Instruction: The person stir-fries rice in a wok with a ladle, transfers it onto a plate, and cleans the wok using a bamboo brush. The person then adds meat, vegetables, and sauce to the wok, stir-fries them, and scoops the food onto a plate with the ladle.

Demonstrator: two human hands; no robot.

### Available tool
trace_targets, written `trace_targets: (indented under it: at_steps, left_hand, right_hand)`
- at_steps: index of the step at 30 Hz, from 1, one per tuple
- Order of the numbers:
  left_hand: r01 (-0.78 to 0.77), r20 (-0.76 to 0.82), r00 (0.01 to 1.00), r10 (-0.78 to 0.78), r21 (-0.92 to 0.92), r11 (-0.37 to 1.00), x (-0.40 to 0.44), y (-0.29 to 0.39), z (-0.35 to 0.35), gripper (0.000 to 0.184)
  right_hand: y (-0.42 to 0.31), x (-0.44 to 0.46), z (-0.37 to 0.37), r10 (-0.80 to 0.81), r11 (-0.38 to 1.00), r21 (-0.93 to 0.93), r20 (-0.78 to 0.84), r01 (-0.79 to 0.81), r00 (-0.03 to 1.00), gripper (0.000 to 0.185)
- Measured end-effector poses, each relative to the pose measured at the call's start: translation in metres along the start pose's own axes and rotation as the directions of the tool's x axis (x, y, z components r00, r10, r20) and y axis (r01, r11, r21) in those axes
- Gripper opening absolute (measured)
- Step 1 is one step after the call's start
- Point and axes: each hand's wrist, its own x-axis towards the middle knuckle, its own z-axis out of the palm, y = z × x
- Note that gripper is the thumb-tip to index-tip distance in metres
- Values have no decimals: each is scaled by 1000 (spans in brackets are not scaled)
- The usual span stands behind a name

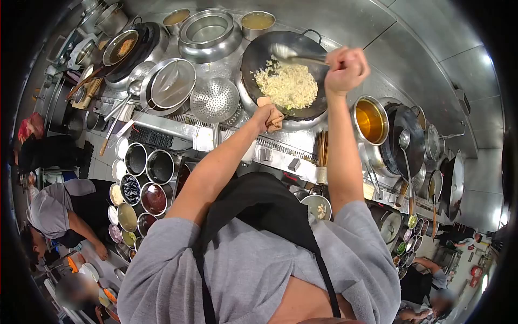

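A large dark wok (253, 56) sits on the stove and holds a heap of pale yellow fried rice (291, 85). At the wok's near left edge, my left hand (265, 117) is closed around a folded tan cloth (275, 120) against the rim. Above the wok's right side, my right hand (346, 70) is wrapped round the handle of a metal ladle (283, 52). The ladle's bowl, blurred by motion, is over the upper left part of the rice. Bits of green show by the rice.
Left of the wok are a perforated skimmer (215, 99), a mesh strainer (174, 83) and a metal pot (209, 32). A pot of amber liquid (370, 121) stands on the right, beside another wok (406, 140). Several sauce containers (153, 198) are lower left. Other people work on both sides.
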Motion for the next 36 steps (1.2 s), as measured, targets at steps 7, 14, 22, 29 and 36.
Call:
trace_targets:
  at_steps: [7, 14, 22, 29, 36]
  left_hand:
    - [113, -74, 992, -99, 224, 968, -132, -19, -50, 42]
    - [-53, -151, 986, 64, 75, 996, -118, -2, -15, 55]
    - [-28, -45, 998, 32, 97, 995, 23, 10, 1, 32]
    - [9, -240, 971, -26, -73, 997, -8, -8, 30, 20]
    - [218, -211, 945, -248, -155, 963, -160, 39, 142, 41]
  right_hand:
    - [-84, 16, -42, 306, 952, -18, 124, -306, 944, 14]
    - [-31, -44, -74, 34, 981, -119, -673, -154, 739, 16]
    - [-8, -93, 46, 42, 850, -513, -159, -119, 986, 23]
    - [-70, -32, -3, 281, 928, -197, -190, -317, 941, 21]
    - [-119, -4, 10, 260, 954, -40, -389, -298, 884, 23]
